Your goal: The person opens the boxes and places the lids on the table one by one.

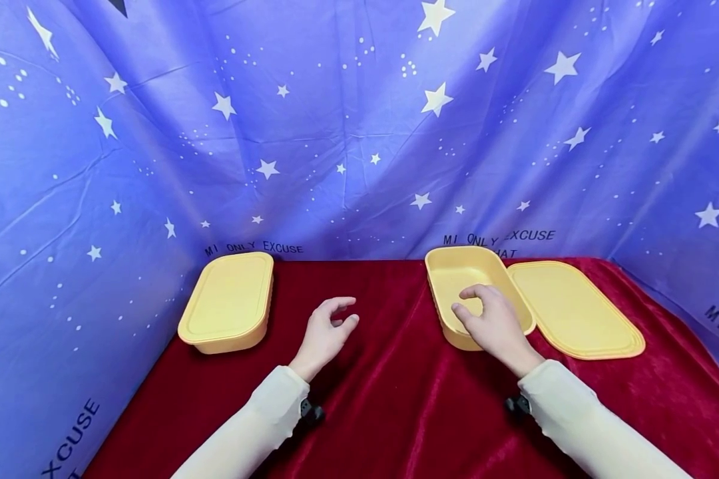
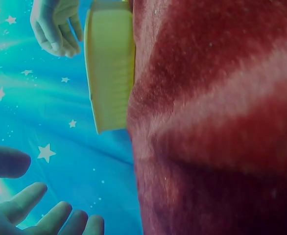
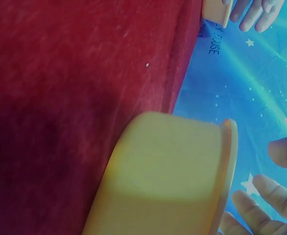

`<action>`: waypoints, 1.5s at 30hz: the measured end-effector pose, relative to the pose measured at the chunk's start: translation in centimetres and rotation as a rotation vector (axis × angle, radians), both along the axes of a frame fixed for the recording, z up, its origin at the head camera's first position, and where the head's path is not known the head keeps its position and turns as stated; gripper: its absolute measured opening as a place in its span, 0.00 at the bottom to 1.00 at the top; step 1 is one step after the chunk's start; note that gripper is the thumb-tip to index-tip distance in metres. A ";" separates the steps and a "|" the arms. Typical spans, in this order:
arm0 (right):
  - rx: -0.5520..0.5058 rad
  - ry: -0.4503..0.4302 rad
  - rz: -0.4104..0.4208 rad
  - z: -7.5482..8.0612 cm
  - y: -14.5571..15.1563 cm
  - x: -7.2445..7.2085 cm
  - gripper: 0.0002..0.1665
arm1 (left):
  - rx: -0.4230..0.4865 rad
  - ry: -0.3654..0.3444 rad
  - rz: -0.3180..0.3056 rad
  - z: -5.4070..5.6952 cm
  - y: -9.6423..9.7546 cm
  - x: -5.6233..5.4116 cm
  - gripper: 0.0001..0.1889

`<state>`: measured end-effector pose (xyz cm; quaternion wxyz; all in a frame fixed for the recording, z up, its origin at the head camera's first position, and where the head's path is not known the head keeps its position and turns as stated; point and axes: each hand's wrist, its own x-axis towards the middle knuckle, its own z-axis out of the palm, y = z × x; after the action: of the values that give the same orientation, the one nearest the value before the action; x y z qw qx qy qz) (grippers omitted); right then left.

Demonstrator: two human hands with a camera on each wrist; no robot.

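On the right side of the red cloth stands an uncovered yellow plastic box [image 1: 443,293]. My right hand [image 1: 496,326] hovers over its near part with loosely bent fingers and holds nothing. In the right wrist view the same box's outer wall [image 3: 168,166] is close to the fingers. A flat yellow lid [image 1: 578,309] lies to the right of that box, against its side. At the left stands a second yellow box [image 1: 230,303] with its lid on. My left hand [image 1: 325,332] is in the air between the boxes, fingers relaxed, nearer the covered box, touching nothing.
Red velvet cloth [image 1: 389,399] with folds covers the table. A blue curtain [image 1: 347,120] with white stars hangs behind and at both sides, close to the table's back edge. A small black device [image 1: 311,412] sits on the left wrist, another [image 1: 518,404] on the right.
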<state>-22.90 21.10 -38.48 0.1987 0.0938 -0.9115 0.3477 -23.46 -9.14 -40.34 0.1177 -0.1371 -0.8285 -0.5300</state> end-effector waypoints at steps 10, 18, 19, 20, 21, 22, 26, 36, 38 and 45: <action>-0.022 0.000 0.051 0.1 -2.1 -0.9 0.16 | -0.009 0.004 0.026 0.3 -1.6 0.1 0.16; -0.025 -0.028 0.084 0.2 -3.9 -1.4 0.14 | -0.025 -0.013 0.062 0.4 -3.1 0.1 0.16; -0.029 -0.030 0.088 0.2 -4.1 -1.4 0.14 | -0.023 -0.014 0.064 0.4 -3.3 0.1 0.16; -0.033 -0.028 0.090 0.2 -4.3 -1.5 0.14 | -0.023 -0.015 0.066 0.4 -3.4 0.1 0.16; -0.036 -0.027 0.090 0.2 -4.6 -1.5 0.13 | -0.022 -0.017 0.067 0.5 -3.5 0.2 0.16; -0.039 -0.027 0.090 0.3 -4.8 -1.6 0.13 | -0.023 -0.020 0.069 0.5 -3.6 0.2 0.16; -0.038 -0.022 0.105 0.4 -5.8 -1.7 0.13 | -0.027 -0.025 0.081 0.7 -4.2 0.4 0.16; -0.018 -0.056 0.150 0.3 -7.2 -2.1 0.13 | -0.057 -0.025 0.098 1.0 -5.8 0.8 0.15; -0.011 -0.070 0.156 0.3 -7.4 -2.2 0.13 | -0.066 -0.029 0.103 1.0 -6.0 0.9 0.15; -0.012 -0.103 0.189 0.5 -8.2 -2.4 0.12 | -0.078 -0.033 0.104 1.3 -6.9 0.8 0.15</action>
<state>-25.32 12.86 -38.01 0.1184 0.1603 -0.9055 0.3746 -22.69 -16.09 -39.09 0.1259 -0.0898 -0.8565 -0.4925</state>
